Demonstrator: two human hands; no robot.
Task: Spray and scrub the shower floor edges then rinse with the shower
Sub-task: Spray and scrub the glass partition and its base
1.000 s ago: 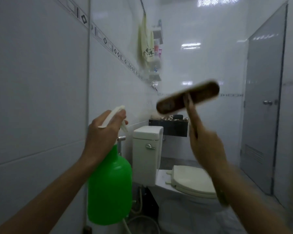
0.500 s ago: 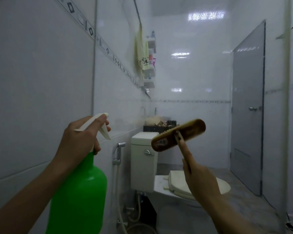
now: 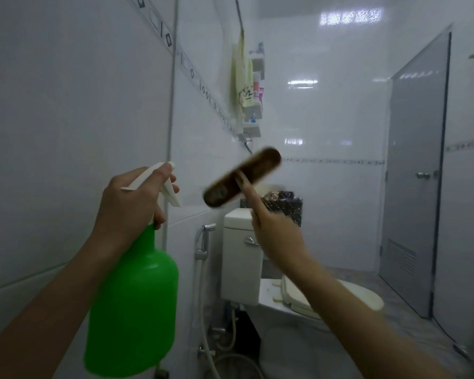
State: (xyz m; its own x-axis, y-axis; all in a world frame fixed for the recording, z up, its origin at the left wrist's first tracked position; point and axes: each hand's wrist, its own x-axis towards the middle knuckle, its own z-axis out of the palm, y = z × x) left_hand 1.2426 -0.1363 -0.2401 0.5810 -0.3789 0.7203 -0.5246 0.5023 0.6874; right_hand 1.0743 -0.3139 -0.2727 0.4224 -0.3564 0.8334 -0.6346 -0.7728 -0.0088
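Note:
My left hand [image 3: 129, 203] grips the white trigger head of a green spray bottle [image 3: 133, 305], held upright in front of the left tiled wall. My right hand [image 3: 278, 236] holds a brown wooden scrub brush [image 3: 241, 177] by its handle, with the brush head raised and tilted up to the right, slightly blurred. The shower floor is hidden from view.
A white toilet [image 3: 331, 296] with its lid down and its cistern [image 3: 241, 258] stand ahead against the left wall, with a bidet sprayer [image 3: 204, 242] beside it. A shelf rack with bottles [image 3: 255, 88] hangs higher up. A grey door [image 3: 416, 170] is shut at the right.
The view has shifted between frames. My right hand has lifted the brush higher and further left than half a second ago. The bottle stays in my left hand.

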